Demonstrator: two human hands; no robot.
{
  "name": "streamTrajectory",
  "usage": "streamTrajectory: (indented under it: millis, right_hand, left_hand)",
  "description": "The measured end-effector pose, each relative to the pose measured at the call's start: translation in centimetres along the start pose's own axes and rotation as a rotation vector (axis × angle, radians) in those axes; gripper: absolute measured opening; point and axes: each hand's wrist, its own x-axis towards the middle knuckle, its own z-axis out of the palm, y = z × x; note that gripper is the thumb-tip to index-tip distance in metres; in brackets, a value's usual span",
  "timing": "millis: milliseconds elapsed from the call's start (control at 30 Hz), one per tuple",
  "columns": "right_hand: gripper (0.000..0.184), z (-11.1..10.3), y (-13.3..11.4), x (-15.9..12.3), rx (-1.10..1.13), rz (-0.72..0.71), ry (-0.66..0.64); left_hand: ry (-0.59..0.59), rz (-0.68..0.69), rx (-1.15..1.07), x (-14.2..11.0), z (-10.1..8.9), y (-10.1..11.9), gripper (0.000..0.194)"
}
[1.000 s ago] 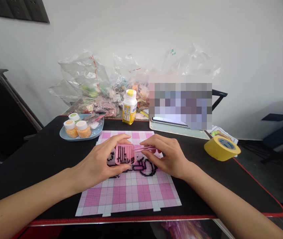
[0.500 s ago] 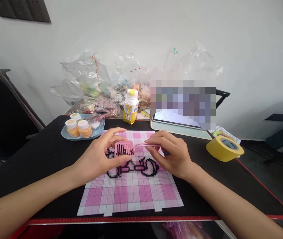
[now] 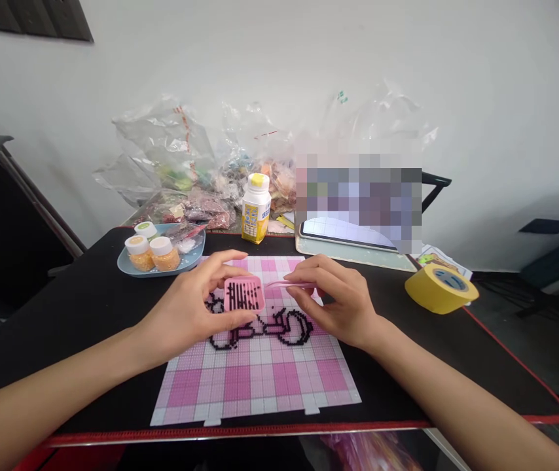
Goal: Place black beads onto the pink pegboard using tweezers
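Observation:
Between thumb and fingers, my left hand [image 3: 196, 304] grips a small pink slotted bead tray [image 3: 243, 280] that has black beads lined up in its grooves. Pink tweezers [image 3: 292, 284] are pinched in my right hand [image 3: 336, 301], their tips pointing left at the tray's right edge. Whether a bead sits in the tips is too small to tell. Under both hands lies a pink-and-white checked pegboard [image 3: 254, 386]. Black beads on it form an outline pattern [image 3: 295, 327], partly hidden by the tray and my left hand.
A blue plate [image 3: 188, 261] with several bead jars [image 3: 165, 254] stands at the left. Behind the board are a white-and-yellow bottle [image 3: 256, 208], plastic bags [image 3: 166, 140] and a tablet [image 3: 353, 237]. A yellow tape roll [image 3: 436, 291] lies at the right of the black mat [image 3: 97, 320].
The tray has tilted so more of its grooves face me, and the black beads are spread further along them. My right hand with the tweezers has hardly moved.

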Motion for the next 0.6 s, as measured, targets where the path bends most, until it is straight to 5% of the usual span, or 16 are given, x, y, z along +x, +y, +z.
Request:
streamTrajectory:
  millis: [600]
  right_hand:
    - [0.004, 0.15, 0.07, -0.2, 0.006, 0.021, -0.067]
  left_hand:
    - [-0.018, 0.048, 0.089, -0.77, 0.58, -0.11, 0.058]
